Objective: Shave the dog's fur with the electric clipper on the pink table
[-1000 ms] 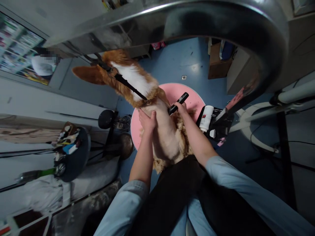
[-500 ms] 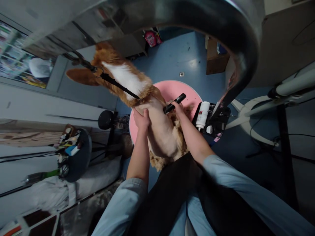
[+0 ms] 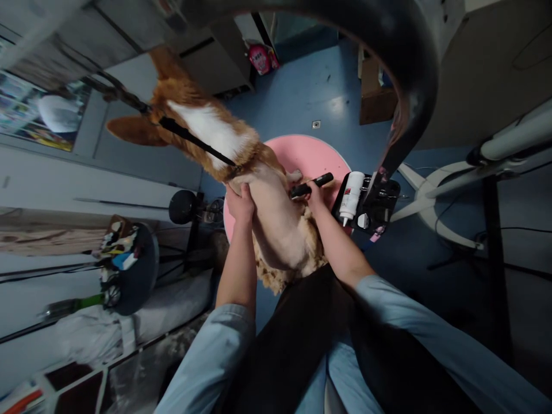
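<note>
A dog (image 3: 276, 213) with a closely shorn back stands on a round pink table (image 3: 321, 150), facing the upper left. Its head and neck keep long brown and white fur. My left hand (image 3: 240, 202) is wrapped round the dog's left side behind the neck, thumb on the back and fingers hidden beneath. In my right hand (image 3: 314, 194) I hold black hair clippers (image 3: 317, 183), their head close to the dog's right side; whether the blade touches is unclear. A black strap (image 3: 190, 138) crosses the dog's neck. Cut tan fur (image 3: 273, 278) lies around its rear.
A black tool tray (image 3: 382, 204) with a white bottle (image 3: 352, 192) and metal tools adjoins the table's right edge. A dark curved bar (image 3: 414, 86) arches overhead. To the left stands a round dark side table (image 3: 144, 276) bearing small items. White stand legs (image 3: 425, 192) spread at right.
The clippers have turned flatter and sit slightly away from the dog's side. A front paw now shows beside them. My left hand keeps its hold. The whole view has shifted a little.
</note>
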Demonstrator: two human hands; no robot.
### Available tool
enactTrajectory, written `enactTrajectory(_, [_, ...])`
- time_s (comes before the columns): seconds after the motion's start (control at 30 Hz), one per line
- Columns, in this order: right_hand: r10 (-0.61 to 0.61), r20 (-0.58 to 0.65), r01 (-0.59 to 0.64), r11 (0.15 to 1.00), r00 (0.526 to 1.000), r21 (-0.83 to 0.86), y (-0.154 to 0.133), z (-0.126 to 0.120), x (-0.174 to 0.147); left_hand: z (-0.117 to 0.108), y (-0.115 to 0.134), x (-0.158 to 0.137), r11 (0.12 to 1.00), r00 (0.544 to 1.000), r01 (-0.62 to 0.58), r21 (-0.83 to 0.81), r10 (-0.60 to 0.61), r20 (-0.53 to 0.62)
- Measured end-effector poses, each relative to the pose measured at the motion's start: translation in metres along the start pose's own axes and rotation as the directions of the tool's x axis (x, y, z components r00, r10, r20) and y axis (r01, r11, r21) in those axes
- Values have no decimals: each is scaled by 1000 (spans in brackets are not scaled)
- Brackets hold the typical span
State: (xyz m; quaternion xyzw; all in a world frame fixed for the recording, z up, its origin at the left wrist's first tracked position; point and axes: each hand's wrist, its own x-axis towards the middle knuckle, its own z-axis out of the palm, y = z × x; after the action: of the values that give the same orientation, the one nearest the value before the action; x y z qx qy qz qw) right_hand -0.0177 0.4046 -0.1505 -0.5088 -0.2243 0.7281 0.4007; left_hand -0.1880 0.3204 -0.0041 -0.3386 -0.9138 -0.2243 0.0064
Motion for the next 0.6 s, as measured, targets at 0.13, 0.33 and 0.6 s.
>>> enactTrajectory(0.13, [-19, 17, 19, 1000, 1000, -9, 1, 1, -8, 1, 1, -1, 1000, 1000, 14, 3, -14, -7])
enactTrajectory(0.33, [27, 26, -24, 991, 999, -128, 21, -14, -23, -1, 1, -3, 1000, 1000, 14, 1, -14, -11])
enactTrajectory(0.6, [-104, 45, 110, 983, 994, -146, 18, -11, -17, 2, 0, -1, 999, 999, 37, 34, -37, -4])
